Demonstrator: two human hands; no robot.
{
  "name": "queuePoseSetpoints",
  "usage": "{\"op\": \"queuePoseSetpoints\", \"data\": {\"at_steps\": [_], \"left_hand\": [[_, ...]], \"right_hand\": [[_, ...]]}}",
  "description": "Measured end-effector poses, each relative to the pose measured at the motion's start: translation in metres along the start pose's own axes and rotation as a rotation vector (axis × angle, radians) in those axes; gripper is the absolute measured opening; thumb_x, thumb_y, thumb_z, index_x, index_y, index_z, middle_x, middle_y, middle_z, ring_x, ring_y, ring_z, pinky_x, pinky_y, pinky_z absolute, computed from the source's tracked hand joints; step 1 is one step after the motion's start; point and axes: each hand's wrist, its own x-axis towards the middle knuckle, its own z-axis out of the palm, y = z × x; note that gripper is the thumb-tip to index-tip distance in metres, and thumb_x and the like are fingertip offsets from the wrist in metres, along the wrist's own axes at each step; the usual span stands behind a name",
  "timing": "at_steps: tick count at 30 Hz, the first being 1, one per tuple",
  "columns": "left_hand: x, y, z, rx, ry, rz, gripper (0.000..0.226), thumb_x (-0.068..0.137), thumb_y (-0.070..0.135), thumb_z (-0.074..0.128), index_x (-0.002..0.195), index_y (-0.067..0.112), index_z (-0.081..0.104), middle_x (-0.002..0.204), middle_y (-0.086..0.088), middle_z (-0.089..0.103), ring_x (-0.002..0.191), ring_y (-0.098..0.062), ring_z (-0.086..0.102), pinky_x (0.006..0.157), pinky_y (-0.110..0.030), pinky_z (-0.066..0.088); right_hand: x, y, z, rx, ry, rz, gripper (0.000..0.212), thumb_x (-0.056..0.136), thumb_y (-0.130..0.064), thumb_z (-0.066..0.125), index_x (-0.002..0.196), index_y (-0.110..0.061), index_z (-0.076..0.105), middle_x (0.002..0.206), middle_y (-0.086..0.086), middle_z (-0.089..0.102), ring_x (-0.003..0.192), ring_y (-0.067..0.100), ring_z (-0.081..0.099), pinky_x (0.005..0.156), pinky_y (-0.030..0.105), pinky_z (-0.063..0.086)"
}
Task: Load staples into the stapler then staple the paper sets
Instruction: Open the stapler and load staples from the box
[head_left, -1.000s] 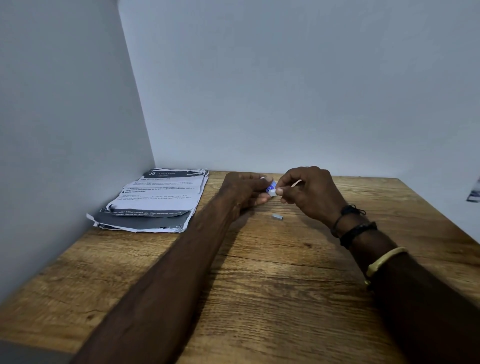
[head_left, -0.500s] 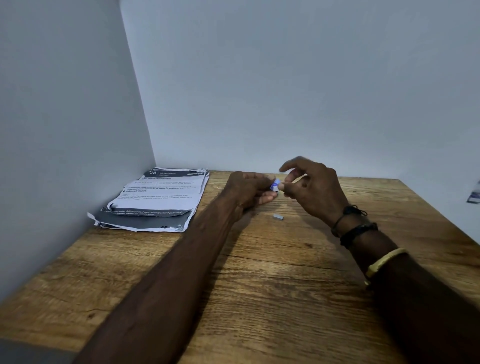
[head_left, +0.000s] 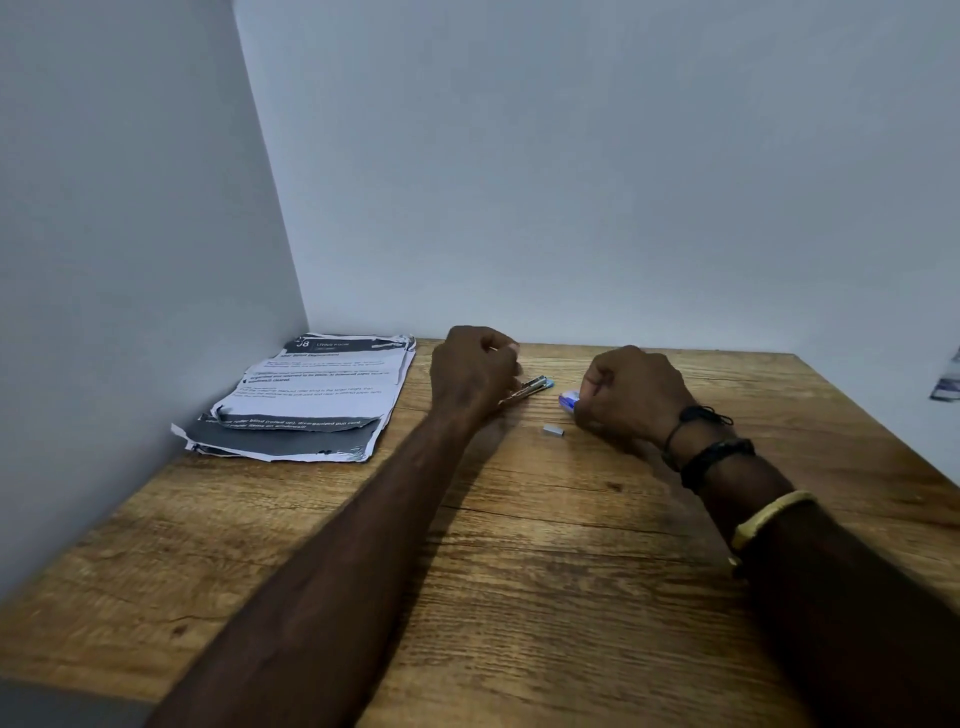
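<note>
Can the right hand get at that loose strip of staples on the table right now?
Probably yes: the staple strip lies uncovered just beside the right hand, though that hand holds a small blue box in its fingers.

Can't see much here: my left hand (head_left: 475, 371) hides most of the stapler (head_left: 535, 386), my right hand (head_left: 631, 397) covers part of the blue box (head_left: 568, 401), and there's a blurry thing (head_left: 946, 382) cut off at the right edge.

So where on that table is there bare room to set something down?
Bare: the near left of the table, in front of the paper stack; the wedge between the forearms; the far right corner past the right hand. Crowded: the middle, where the left hand grips the stapler, the right a staple box, a staple strip lying beside them.
</note>
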Motion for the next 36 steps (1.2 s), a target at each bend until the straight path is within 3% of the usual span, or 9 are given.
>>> {"op": "queuePoseSetpoints", "data": {"at_steps": [5,10,12,16,19,25,28,33,36], "left_hand": [[0.006,-0.007,-0.005,0.284,0.053,0.068,0.007,0.082,0.028,0.072,0.085,0.023,0.077,0.076,0.006,0.072,0.086,-0.017,0.071,0.078,-0.028,0.052],[0.007,-0.012,-0.004,0.478,-0.084,0.038,0.047,0.072,0.049,0.085,0.106,0.020,0.072,0.097,0.005,0.068,0.093,-0.014,0.063,0.077,-0.027,0.043],[0.005,-0.013,-0.002,0.533,-0.127,-0.002,0.047,0.069,0.047,0.088,0.103,0.018,0.072,0.099,0.001,0.072,0.095,-0.017,0.066,0.075,-0.028,0.043],[-0.002,-0.016,0.003,0.615,-0.131,-0.042,0.034,0.074,0.041,0.086,0.091,0.015,0.074,0.093,-0.003,0.075,0.096,-0.024,0.069,0.075,-0.031,0.050],[-0.004,-0.016,0.005,0.632,-0.107,-0.027,0.030,0.079,0.036,0.083,0.100,0.016,0.077,0.102,-0.007,0.077,0.102,-0.026,0.069,0.087,-0.036,0.055],[-0.006,-0.015,0.004,0.618,-0.089,0.005,0.023,0.081,0.032,0.081,0.101,0.020,0.079,0.104,-0.007,0.077,0.102,-0.026,0.069,0.088,-0.035,0.055],[-0.006,-0.014,0.004,0.602,-0.085,0.036,0.024,0.080,0.032,0.081,0.103,0.026,0.078,0.108,-0.004,0.076,0.105,-0.025,0.068,0.087,-0.032,0.053],[-0.005,-0.011,0.006,0.612,-0.119,0.146,0.023,0.081,0.025,0.079,0.104,0.026,0.078,0.103,-0.001,0.079,0.101,-0.021,0.070,0.081,-0.028,0.049],[-0.005,-0.009,0.008,0.631,-0.127,0.237,0.025,0.079,0.017,0.080,0.103,0.024,0.079,0.098,0.000,0.080,0.097,-0.019,0.071,0.076,-0.024,0.045]], "right_hand": [[-0.001,0.005,0.001,-0.076,-0.055,0.078,0.014,0.066,-0.031,0.081,0.071,-0.022,0.071,0.083,-0.004,0.072,0.082,0.022,0.065,0.060,0.025,0.042],[-0.002,0.000,0.000,-0.061,-0.057,0.003,0.008,0.071,-0.028,0.079,0.076,-0.026,0.072,0.087,-0.010,0.068,0.087,0.018,0.063,0.066,0.025,0.040],[-0.005,-0.005,-0.001,-0.022,-0.059,-0.085,0.007,0.075,-0.026,0.078,0.081,-0.030,0.076,0.091,-0.011,0.063,0.092,0.016,0.060,0.073,0.026,0.043],[-0.009,-0.014,0.005,-0.063,-0.120,-0.145,0.008,0.074,-0.033,0.082,0.071,-0.028,0.078,0.082,-0.010,0.074,0.087,0.017,0.067,0.078,0.035,0.057],[-0.010,-0.014,0.008,-0.126,-0.130,-0.153,0.014,0.077,-0.038,0.083,0.072,-0.025,0.079,0.081,-0.007,0.076,0.087,0.018,0.068,0.078,0.035,0.057],[-0.008,-0.011,0.011,-0.127,-0.145,-0.210,0.016,0.081,-0.036,0.081,0.075,-0.021,0.080,0.078,-0.009,0.075,0.084,0.017,0.068,0.076,0.034,0.054],[-0.006,-0.007,0.012,-0.089,-0.066,-0.255,0.014,0.083,-0.036,0.079,0.074,-0.025,0.077,0.076,-0.013,0.064,0.087,0.018,0.065,0.072,0.030,0.045],[-0.004,-0.002,0.009,-0.077,0.086,-0.317,0.007,0.088,-0.033,0.072,0.085,-0.026,0.074,0.099,-0.002,0.065,0.100,0.024,0.059,0.086,0.046,0.049],[-0.001,-0.001,0.009,-0.095,0.137,-0.361,0.008,0.091,-0.029,0.068,0.092,-0.023,0.073,0.104,-0.001,0.064,0.104,0.024,0.057,0.090,0.044,0.046]]}}
